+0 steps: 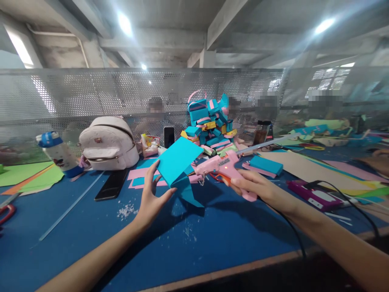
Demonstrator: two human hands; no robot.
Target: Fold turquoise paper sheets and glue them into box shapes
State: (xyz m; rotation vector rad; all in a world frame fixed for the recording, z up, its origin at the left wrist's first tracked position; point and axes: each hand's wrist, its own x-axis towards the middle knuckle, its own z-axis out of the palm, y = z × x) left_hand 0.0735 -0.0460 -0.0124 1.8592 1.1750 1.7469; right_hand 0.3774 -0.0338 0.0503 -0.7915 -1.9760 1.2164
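My left hand [152, 198] grips a folded blue paper box [179, 158] by its left side, thumb below and fingers along the edge. The box is held tilted above the table, and a loose flap hangs down beneath it. In my right hand [252, 184] is a pink hot glue gun [226, 166], its nozzle pointing left, close to the box's right side. A clear glue stick [267, 142] sticks out of the gun's back end, and a small orange light glows on its body. Whether the nozzle touches the paper, I cannot tell.
A pile of blue, pink and yellow paper boxes [209, 125] stands at the back. To the left are a white backpack [106, 142], a bottle [60, 156] and a black phone [112, 185]. A purple power bank [316, 194] with a cable and paper sheets [306, 166] lie right.
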